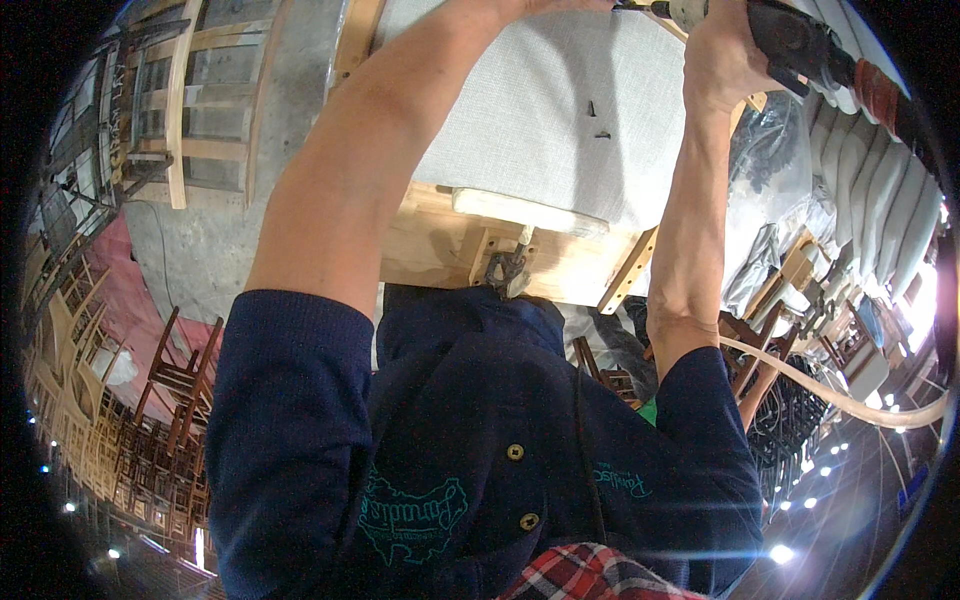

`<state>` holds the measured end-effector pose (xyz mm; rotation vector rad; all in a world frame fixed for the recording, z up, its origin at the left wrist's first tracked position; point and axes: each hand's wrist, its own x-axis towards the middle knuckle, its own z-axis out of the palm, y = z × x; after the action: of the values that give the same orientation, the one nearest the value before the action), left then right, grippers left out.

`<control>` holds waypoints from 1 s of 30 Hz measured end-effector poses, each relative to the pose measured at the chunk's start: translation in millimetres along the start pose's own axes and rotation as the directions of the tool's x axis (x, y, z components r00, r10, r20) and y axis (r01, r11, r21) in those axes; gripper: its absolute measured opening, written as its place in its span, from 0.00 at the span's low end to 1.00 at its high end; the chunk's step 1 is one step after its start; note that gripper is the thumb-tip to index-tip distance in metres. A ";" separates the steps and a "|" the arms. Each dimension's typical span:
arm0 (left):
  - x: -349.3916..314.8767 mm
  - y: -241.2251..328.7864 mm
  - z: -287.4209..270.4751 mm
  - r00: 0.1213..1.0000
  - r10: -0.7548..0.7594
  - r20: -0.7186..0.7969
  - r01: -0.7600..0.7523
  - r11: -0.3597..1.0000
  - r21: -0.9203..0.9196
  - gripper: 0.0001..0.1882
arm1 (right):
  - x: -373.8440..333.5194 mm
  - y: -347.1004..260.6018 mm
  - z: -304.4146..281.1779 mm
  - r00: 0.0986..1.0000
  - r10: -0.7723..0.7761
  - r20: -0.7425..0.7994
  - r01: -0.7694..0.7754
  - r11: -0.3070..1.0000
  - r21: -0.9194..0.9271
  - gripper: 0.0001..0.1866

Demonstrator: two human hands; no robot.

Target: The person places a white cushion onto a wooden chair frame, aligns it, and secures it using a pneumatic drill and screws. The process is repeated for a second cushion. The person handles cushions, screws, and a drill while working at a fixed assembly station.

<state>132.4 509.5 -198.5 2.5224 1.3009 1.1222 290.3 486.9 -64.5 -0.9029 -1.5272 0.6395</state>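
At the top right my right hand (pixel 722 62) is wrapped round a dark power screwdriver (pixel 790 38). Its slim bit points left along the upper edge of the picture. My left hand (pixel 560 4) reaches in close to the bit's tip, but the frame cuts most of it off, so its fingers cannot be made out. Below both hands lies a light grey fabric-covered panel (pixel 500 120). Two dark screws (pixel 591 108) rest loose on the fabric, between my forearms.
A wooden work stand (pixel 420 225) with a pale bar (pixel 530 210) and a metal clamp (pixel 510 268) is against my waist. Wooden frames (pixel 190 90) stand at left. Rows of grey curved pieces (pixel 870 170), clear plastic (pixel 770 150) and a tan hose (pixel 850 400) are at right.
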 end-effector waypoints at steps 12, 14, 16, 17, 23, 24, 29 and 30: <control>2.0 1.4 -1.4 0.997 0.004 0.072 -0.002 1.000 -0.031 0.21 | -22.3 -67.2 -79.9 0.947 -0.321 -0.013 0.292 0.878 -0.379 0.08; 0.3 16.0 -8.9 0.998 0.030 -0.062 -0.023 0.994 0.109 0.22 | -45.9 -80.4 -101.8 0.990 -0.058 -0.132 0.075 0.989 0.127 0.16; -18.0 34.7 -15.0 0.996 -0.051 -0.075 0.058 0.994 0.097 0.27 | -67.9 -93.7 -114.0 0.956 0.076 -0.283 -0.063 0.997 0.053 0.14; -29.0 49.9 -12.9 0.998 -0.063 0.021 0.062 0.997 0.052 0.19 | -76.4 -102.8 -114.9 0.916 0.120 -0.383 -0.122 0.992 0.020 0.12; -78.1 129.8 -40.7 0.961 -0.071 0.265 0.131 0.968 -0.215 0.10 | -116.7 -105.3 -156.2 0.890 0.242 -0.386 -0.183 0.966 0.184 0.18; -79.9 132.0 -43.1 0.957 -0.084 0.276 0.148 0.965 -0.218 0.10 | -119.3 -105.9 -157.0 0.882 0.255 -0.396 -0.182 0.960 0.212 0.18; -77.8 131.7 -29.4 0.966 -0.166 0.200 0.205 0.959 -0.196 0.10 | -117.1 -112.8 -151.0 0.830 0.348 -0.435 -0.172 0.903 0.393 0.16; -76.7 134.1 -24.4 0.963 -0.195 0.184 0.231 0.953 -0.195 0.11 | -114.7 -117.4 -147.2 0.814 0.376 -0.444 -0.170 0.883 0.437 0.15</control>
<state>178.3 362.2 -172.5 2.2054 1.2955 0.9339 414.3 313.1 -9.3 -0.9105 -0.7507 0.7930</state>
